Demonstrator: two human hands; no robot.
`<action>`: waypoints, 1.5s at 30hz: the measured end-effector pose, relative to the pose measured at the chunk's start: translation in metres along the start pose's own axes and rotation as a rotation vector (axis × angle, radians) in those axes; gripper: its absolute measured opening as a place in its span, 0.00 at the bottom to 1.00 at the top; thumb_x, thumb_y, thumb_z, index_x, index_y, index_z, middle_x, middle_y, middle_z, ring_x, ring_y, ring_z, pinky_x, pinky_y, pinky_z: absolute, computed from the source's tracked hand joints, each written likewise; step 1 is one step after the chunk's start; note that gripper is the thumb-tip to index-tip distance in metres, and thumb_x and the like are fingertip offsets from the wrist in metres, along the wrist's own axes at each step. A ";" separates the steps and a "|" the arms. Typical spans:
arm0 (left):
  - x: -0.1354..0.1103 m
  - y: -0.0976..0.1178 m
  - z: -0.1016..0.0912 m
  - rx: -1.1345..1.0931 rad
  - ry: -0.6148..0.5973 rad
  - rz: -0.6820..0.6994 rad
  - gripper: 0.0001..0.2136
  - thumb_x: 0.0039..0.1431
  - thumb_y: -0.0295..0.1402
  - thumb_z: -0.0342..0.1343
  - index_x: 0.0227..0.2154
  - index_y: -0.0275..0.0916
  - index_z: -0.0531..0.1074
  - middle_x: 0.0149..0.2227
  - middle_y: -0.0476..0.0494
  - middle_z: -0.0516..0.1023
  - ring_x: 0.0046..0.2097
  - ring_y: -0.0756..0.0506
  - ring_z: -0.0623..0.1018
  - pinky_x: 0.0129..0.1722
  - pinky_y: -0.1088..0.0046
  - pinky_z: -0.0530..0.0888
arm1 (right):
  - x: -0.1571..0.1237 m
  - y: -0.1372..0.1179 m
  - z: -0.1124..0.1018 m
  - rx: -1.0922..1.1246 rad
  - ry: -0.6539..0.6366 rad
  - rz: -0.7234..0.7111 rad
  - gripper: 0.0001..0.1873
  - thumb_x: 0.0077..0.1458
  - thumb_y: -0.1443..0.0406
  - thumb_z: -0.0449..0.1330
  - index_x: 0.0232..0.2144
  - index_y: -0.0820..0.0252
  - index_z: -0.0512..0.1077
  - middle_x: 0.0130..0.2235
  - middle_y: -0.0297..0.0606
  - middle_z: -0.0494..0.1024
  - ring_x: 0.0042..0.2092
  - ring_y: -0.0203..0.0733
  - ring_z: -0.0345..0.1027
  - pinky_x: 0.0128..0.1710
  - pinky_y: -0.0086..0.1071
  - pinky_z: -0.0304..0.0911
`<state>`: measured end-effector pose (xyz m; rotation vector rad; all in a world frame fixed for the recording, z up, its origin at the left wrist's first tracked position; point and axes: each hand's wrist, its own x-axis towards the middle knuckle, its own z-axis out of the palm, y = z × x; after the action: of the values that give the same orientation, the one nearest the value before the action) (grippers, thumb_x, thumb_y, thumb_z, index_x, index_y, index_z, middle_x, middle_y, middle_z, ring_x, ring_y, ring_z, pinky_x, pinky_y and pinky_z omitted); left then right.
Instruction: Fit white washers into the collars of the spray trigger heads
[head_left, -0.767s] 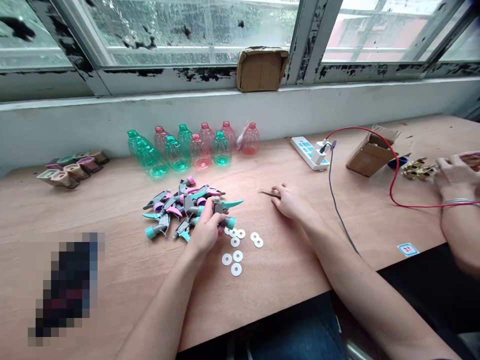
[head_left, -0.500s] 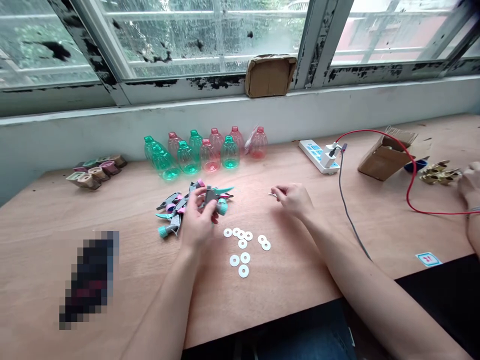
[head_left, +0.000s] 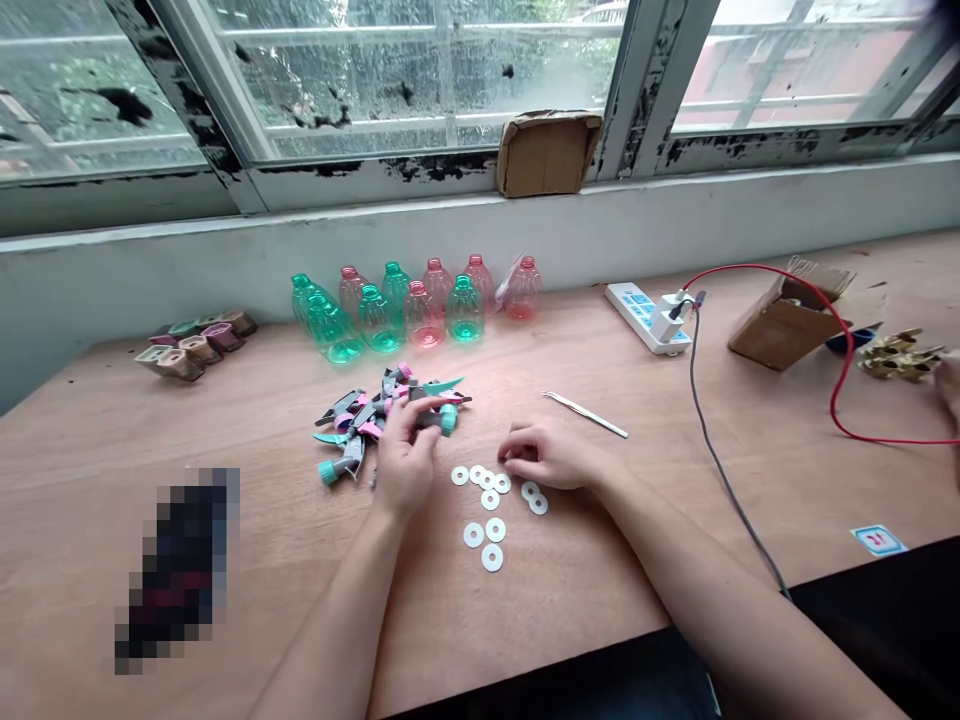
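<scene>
Pick-up of washers (head_left: pixel 490 499), frame centre.
We find the left hand (head_left: pixel 405 455) clasping a grey sprayer head (head_left: pixel 437 417); the right hand (head_left: pixel 551 455) curls over them on the desk (head_left: pixel 660 520), grasp unclear; lifting one demands a fingertip pinch.

Workbench beneath a daylit window.
Pale plywood table (head_left: pixel 90 440) abuts white-painted wall ledge (head_left: pixel 150 270); grimy glass window with peeling frames (head_left: pixel 420 70).

Our right hand (head_left: pixel 551 458) has let go of the tweezers (head_left: pixel 585 413), now on the surface (head_left: pixel 675 470), and come down to the white washers (head_left: pixel 487 500).
</scene>
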<state>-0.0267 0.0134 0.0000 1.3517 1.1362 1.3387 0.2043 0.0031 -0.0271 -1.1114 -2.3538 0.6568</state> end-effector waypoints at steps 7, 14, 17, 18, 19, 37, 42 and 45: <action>-0.009 -0.015 0.016 0.212 -0.226 0.104 0.22 0.49 0.22 0.55 0.48 0.43 0.74 0.45 0.43 0.71 0.40 0.47 0.73 0.39 0.72 0.70 | 0.000 -0.009 0.003 0.020 -0.074 -0.106 0.07 0.52 0.65 0.66 0.36 0.59 0.77 0.36 0.38 0.76 0.41 0.40 0.68 0.45 0.34 0.60; 0.007 -0.025 0.000 0.305 -0.111 0.164 0.17 0.51 0.26 0.58 0.45 0.42 0.74 0.47 0.42 0.72 0.46 0.44 0.74 0.44 0.69 0.71 | -0.004 -0.002 0.011 0.282 -0.036 0.019 0.03 0.55 0.67 0.63 0.34 0.60 0.73 0.31 0.33 0.76 0.31 0.34 0.65 0.33 0.28 0.61; 0.009 -0.022 -0.001 0.160 -0.051 0.080 0.17 0.50 0.27 0.60 0.44 0.41 0.72 0.42 0.44 0.74 0.36 0.48 0.75 0.35 0.73 0.72 | -0.003 0.003 0.016 0.359 0.070 0.054 0.08 0.58 0.68 0.58 0.40 0.59 0.75 0.32 0.34 0.77 0.31 0.34 0.65 0.32 0.28 0.60; 0.009 -0.019 0.000 0.067 -0.050 0.040 0.17 0.49 0.27 0.61 0.44 0.41 0.71 0.39 0.46 0.74 0.32 0.50 0.74 0.31 0.74 0.71 | -0.002 0.004 0.018 0.381 0.114 0.068 0.08 0.59 0.68 0.57 0.39 0.59 0.76 0.32 0.34 0.77 0.31 0.34 0.65 0.32 0.28 0.61; 0.008 -0.017 0.001 -0.052 -0.060 -0.004 0.17 0.48 0.26 0.60 0.43 0.41 0.71 0.37 0.47 0.73 0.29 0.51 0.72 0.29 0.75 0.70 | -0.001 0.004 0.019 0.420 0.157 0.086 0.08 0.59 0.67 0.57 0.37 0.60 0.76 0.32 0.35 0.77 0.30 0.34 0.66 0.31 0.29 0.61; -0.018 -0.007 0.036 -0.770 -0.246 -0.508 0.17 0.45 0.19 0.49 0.39 0.40 0.69 0.35 0.47 0.71 0.24 0.56 0.63 0.24 0.82 0.64 | 0.008 -0.038 0.014 0.898 0.496 0.162 0.06 0.50 0.65 0.68 0.33 0.59 0.80 0.32 0.36 0.81 0.33 0.36 0.74 0.35 0.31 0.70; -0.019 -0.006 0.036 -0.769 -0.252 -0.522 0.17 0.45 0.18 0.49 0.39 0.40 0.68 0.34 0.47 0.71 0.25 0.55 0.64 0.25 0.82 0.64 | 0.009 -0.039 0.017 0.855 0.540 0.182 0.08 0.49 0.63 0.69 0.33 0.59 0.77 0.33 0.36 0.81 0.34 0.39 0.75 0.36 0.32 0.71; -0.020 -0.005 0.037 -0.776 -0.265 -0.533 0.17 0.46 0.18 0.49 0.39 0.40 0.68 0.33 0.48 0.70 0.25 0.55 0.65 0.25 0.81 0.65 | 0.009 -0.040 0.018 0.837 0.532 0.175 0.09 0.50 0.63 0.68 0.34 0.58 0.76 0.34 0.36 0.81 0.35 0.39 0.74 0.37 0.33 0.71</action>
<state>0.0101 -0.0051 -0.0097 0.5730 0.6153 0.9981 0.1654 -0.0158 -0.0163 -0.9309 -1.3234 1.1023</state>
